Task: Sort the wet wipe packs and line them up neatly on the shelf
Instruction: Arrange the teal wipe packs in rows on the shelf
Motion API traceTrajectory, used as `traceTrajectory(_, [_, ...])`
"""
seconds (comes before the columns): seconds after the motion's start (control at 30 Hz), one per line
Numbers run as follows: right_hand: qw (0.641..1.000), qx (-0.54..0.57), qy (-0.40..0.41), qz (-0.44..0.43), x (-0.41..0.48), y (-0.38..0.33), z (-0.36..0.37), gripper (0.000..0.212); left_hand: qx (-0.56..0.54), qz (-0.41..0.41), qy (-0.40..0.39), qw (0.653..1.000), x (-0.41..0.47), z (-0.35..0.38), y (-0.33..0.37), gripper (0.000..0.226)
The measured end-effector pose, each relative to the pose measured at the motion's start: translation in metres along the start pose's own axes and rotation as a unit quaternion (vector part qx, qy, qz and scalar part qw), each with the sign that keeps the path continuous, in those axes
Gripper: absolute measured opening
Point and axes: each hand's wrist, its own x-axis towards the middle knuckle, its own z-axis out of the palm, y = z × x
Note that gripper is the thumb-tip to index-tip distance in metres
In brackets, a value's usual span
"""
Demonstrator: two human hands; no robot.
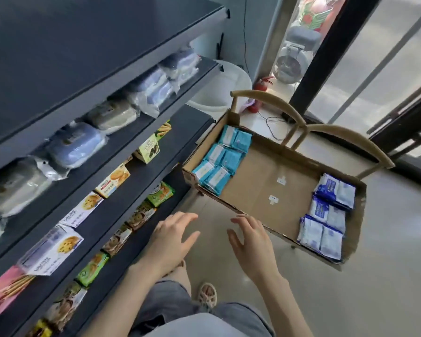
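A shallow cardboard box (265,181) sits on a wooden chair to the right of the shelf unit. Several teal wet wipe packs (220,158) fill its far left end. Several dark blue and white wet wipe packs (326,215) lie along its right end. The box's middle shows bare cardboard. My left hand (173,237) and my right hand (252,242) hover side by side just in front of the box's near edge, fingers spread and holding nothing. The dark shelf (141,176) stands to the left of my hands.
The shelf's upper tier carries bagged blue and grey bundles (75,144). Biscuit boxes (112,181) and green snack packs (159,193) line the lower tiers. The chair's curved backrest (338,135) rises behind the box. A white bin (224,91) and a fire extinguisher (259,93) stand beyond.
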Motion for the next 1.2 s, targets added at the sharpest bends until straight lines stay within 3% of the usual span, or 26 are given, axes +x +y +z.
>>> traceTrajectory(0.37, [0.998,0.027,0.012,0.051,0.129,0.040,0.011,0.022,0.005,0.002,-0.023,1.000,0.160,-0.008,-0.003,0.037])
traceTrajectory(0.63, [0.985,0.048,-0.073,0.149,0.258,0.065,0.064,0.029,-0.020,-0.064,-0.114,0.991,0.302,0.003,-0.050,0.035])
traceTrajectory(0.93, [0.940,0.093,-0.145,0.295,0.336,0.132,0.134,0.029,-0.043,-0.185,-0.203,0.961,0.411,0.079,-0.108,0.032])
traceTrajectory(1.07, [0.911,0.123,-0.170,0.354,0.357,0.168,0.181,0.032,-0.016,-0.234,-0.226,0.945,0.441,0.127,-0.142,0.042])
traceTrajectory(1.2, [0.876,0.177,-0.173,0.414,0.366,0.197,0.226,0.052,0.009,-0.268,-0.217,0.939,0.458,0.168,-0.169,0.061])
